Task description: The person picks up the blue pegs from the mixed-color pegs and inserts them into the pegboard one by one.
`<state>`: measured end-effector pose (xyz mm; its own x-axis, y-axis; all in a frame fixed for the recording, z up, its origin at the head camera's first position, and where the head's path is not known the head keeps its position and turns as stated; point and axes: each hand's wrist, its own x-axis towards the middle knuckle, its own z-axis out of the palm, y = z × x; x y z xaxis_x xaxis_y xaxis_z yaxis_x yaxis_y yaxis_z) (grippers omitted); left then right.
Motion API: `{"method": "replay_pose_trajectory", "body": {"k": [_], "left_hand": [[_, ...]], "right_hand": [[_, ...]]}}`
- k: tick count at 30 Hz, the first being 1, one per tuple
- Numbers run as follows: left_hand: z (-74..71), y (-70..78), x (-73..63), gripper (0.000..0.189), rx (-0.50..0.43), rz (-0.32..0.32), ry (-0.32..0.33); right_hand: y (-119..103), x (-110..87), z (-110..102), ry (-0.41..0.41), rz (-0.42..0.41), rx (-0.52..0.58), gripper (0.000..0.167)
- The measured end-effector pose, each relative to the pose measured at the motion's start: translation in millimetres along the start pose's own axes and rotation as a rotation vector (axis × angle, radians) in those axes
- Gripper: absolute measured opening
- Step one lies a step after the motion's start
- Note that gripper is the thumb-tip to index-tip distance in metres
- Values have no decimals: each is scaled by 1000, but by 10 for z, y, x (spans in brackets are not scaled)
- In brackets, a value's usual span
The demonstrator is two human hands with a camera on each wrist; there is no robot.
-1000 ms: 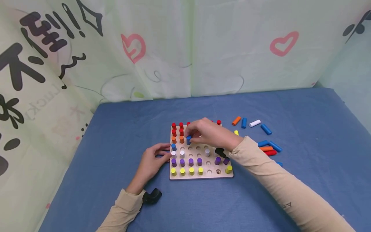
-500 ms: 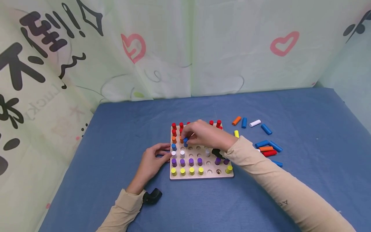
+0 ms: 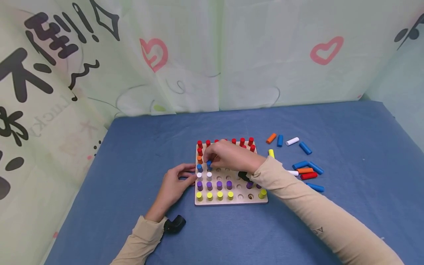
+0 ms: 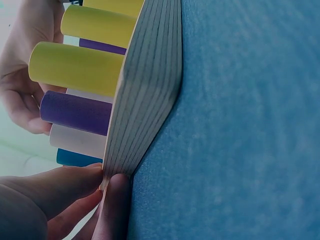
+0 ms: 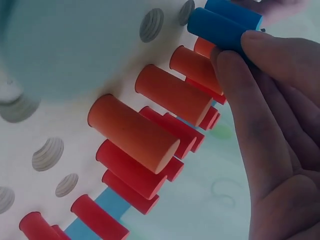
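Five loose blue pegs (image 3: 305, 148) count as left over, on the blue cloth (image 3: 351, 147) to the right of your pegboard (image 3: 246, 202). Your right hand (image 3: 230, 154) pinches another, the held blue peg (image 5: 215, 27), between thumb and fingers, in line with the seated blue peg (image 3: 199, 168). Cannot tell whether its base is in a hole. Your left hand (image 3: 171, 186) rests its extended fingers and thumb against the board's left edge.

Done, by row: red pegs (image 3: 242, 141) across the back; at least three orange pegs (image 5: 132, 132) upright; two white pegs (image 3: 209, 176) visible; purple pegs (image 3: 219, 186) with one gap; yellow pegs (image 3: 220, 196), five in, two holes bare.

Left, in my judgement: most of the blue row, bare holes in the white row. Also loose near the blues: two orange, two white, one yellow, one red. Your right arm may hide more.
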<state>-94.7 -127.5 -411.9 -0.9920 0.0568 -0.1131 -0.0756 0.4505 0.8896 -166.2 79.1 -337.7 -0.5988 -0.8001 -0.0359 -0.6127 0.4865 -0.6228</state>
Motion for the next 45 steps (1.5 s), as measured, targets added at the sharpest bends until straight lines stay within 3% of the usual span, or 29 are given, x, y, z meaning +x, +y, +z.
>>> {"method": "replay_pose_trajectory", "body": {"k": [25,35,45], "left_hand": [[18,8,-1,37,28,-14,-3],[17,-2,1,37,25,-9,2],[14,-13,10,37,14,-15,3]], "right_hand": [[-20,54,107,-72,57,-80,12],[1,52,106,-58,39,-108,15],[5,11,47,-8,22,-69,17]]}}
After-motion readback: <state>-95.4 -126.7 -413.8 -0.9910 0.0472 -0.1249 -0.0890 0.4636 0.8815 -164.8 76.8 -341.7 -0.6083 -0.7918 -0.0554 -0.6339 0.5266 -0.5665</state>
